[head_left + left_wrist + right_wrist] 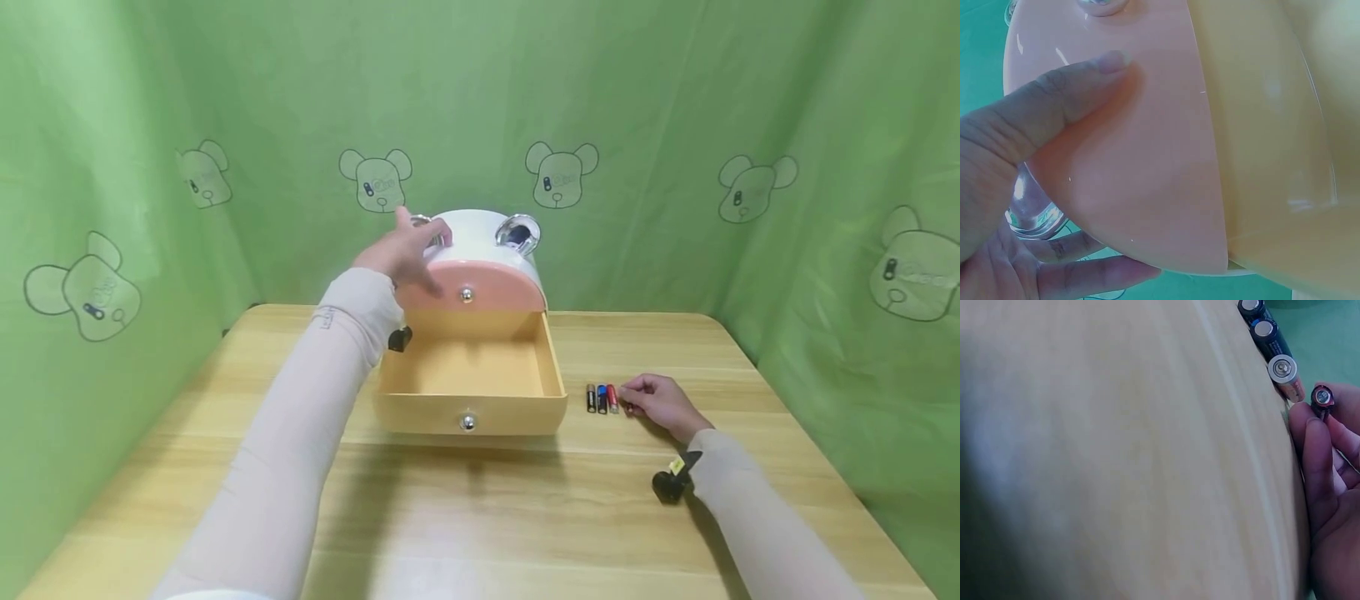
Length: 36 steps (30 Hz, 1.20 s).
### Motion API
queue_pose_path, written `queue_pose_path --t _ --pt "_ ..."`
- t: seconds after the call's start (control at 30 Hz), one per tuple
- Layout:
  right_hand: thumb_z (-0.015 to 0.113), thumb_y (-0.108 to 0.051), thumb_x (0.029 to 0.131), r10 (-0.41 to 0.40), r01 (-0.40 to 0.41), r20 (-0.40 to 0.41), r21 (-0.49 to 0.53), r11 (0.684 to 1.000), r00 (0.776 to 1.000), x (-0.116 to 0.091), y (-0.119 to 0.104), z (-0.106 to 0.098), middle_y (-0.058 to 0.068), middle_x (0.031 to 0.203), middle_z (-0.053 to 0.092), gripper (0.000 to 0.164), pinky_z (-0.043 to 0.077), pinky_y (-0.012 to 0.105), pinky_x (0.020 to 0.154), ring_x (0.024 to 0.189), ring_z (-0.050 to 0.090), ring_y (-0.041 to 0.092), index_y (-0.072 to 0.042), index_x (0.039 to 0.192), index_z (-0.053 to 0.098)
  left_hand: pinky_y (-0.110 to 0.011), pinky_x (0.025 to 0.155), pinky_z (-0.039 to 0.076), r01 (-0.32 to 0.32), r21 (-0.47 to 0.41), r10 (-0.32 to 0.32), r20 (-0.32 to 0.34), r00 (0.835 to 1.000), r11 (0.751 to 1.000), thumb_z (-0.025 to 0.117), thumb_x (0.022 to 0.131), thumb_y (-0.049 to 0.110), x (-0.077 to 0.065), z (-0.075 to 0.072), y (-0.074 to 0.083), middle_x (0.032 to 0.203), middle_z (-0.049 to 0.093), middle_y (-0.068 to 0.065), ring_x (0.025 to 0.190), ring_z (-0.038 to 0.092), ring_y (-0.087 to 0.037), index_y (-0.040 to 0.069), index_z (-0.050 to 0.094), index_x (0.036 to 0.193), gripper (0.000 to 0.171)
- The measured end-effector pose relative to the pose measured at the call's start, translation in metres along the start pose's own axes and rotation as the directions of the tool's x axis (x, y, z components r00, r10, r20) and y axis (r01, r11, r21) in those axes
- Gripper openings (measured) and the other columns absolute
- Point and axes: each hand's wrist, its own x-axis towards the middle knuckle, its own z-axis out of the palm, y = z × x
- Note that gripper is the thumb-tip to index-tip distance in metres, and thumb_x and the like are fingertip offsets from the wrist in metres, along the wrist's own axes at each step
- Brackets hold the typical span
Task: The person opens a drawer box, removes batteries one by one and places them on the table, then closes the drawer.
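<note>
A small drawer box with a white rounded top [471, 223], a pink upper drawer front [491, 282] and silver ear shapes stands at the table's back. Its yellow lower drawer [468, 412] is pulled out, with bare floor showing. My left hand [405, 250] is at the box's upper left, by the left ear. In the left wrist view, the straight thumb [1066, 103] lies across the pink front and the fingers are by the rim. My right hand [663, 404] pinches a small battery [1322, 397] beside a red battery [612, 398], a blue-and-black battery [602, 399] and a dark battery [591, 398].
The box and batteries stand on a light wooden table [465, 517]. Green curtains [480, 100] with bear-head prints enclose its back and sides. The pulled-out drawer reaches toward the table's middle, left of the batteries.
</note>
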Motion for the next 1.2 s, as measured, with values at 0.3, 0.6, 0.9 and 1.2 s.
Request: queue_pose_path --t 0.3,0.6,0.9,1.2 --pt "0.069 -0.018 0.090 -0.016 0.016 0.009 -0.046 0.999 1.000 0.0016 -0.0004 -0.0008 0.007 0.088 0.066 0.030 0.052 0.022 0.061 0.071 0.058 0.011 0.009 0.102 0.063 -0.044 0.070 0.053 0.015 0.005 -0.015 0.015 1.000 1.000 0.088 0.063 0.012 0.0013 -0.0026 0.0004 0.151 -0.004 -0.019 0.099 0.051 -0.034 0.038 0.048 0.121 0.075" --pt "0.071 -0.020 0.089 0.006 -0.003 0.026 -0.115 0.993 1.000 0.0016 -0.0012 -0.0001 0.006 0.085 0.062 0.029 0.047 0.022 0.059 0.070 0.054 0.013 0.005 0.101 0.064 -0.043 0.069 0.053 0.011 0.009 -0.012 0.009 1.000 1.000 0.089 0.061 0.012 0.0025 -0.0014 -0.0022 0.151 -0.005 -0.020 0.097 0.052 -0.034 0.038 0.048 0.119 0.075" --pt "0.071 -0.024 0.089 0.009 -0.005 0.021 -0.160 0.987 1.000 0.0031 -0.0052 0.0004 0.007 0.088 0.066 0.033 0.046 0.024 0.061 0.075 0.055 0.017 0.004 0.105 0.065 -0.044 0.071 0.052 0.016 0.015 -0.017 0.011 1.000 1.000 0.088 0.063 0.013 0.0008 -0.0029 -0.0017 0.151 -0.005 -0.019 0.102 0.050 -0.034 0.038 0.048 0.121 0.075" --pt "0.067 -0.017 0.091 0.021 -0.020 0.026 -0.050 0.999 0.999 0.0035 -0.0027 -0.0019 0.006 0.085 0.063 0.032 0.050 0.021 0.060 0.069 0.056 0.011 0.009 0.109 0.060 -0.047 0.075 0.051 -0.001 0.016 0.001 0.017 1.000 1.000 0.087 0.064 0.012 0.0003 -0.0032 -0.0001 0.150 -0.005 -0.019 0.101 0.050 -0.035 0.037 0.047 0.119 0.073"
